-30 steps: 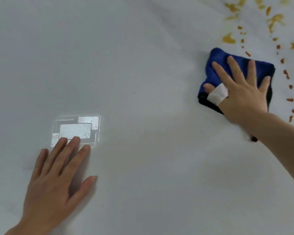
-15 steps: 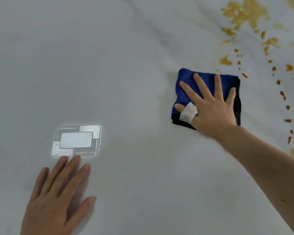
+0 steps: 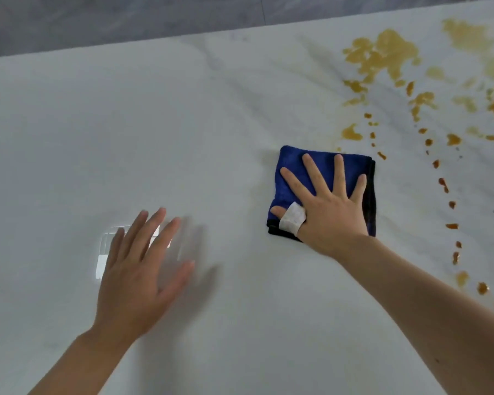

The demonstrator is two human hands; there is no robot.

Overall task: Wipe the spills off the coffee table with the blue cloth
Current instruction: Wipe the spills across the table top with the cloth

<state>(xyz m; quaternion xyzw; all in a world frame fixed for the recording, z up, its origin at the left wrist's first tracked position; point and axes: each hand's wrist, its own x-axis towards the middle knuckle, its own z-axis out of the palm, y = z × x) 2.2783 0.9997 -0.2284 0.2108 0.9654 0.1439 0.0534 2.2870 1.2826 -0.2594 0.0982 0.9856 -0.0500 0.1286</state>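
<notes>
Pressing my right hand [image 3: 330,212], fingers [image 3: 338,172] spread, flattens the blue cloth [image 3: 291,172] for wiping spills [image 3: 382,55]; left hand [image 3: 137,269] hovers with straight fingers.

A white marble-veined surface [image 3: 183,124] carries a folded blue cloth [image 3: 291,169] beside scattered amber liquid spills [image 3: 382,55] at right.

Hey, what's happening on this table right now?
A person is wiping a white coffee table. The right hand presses flat on a folded blue cloth, just left of the brownish-yellow spills, which are not yet wiped. The left hand, fingers spread, holds nothing and looks blurred over the tabletop.
</notes>
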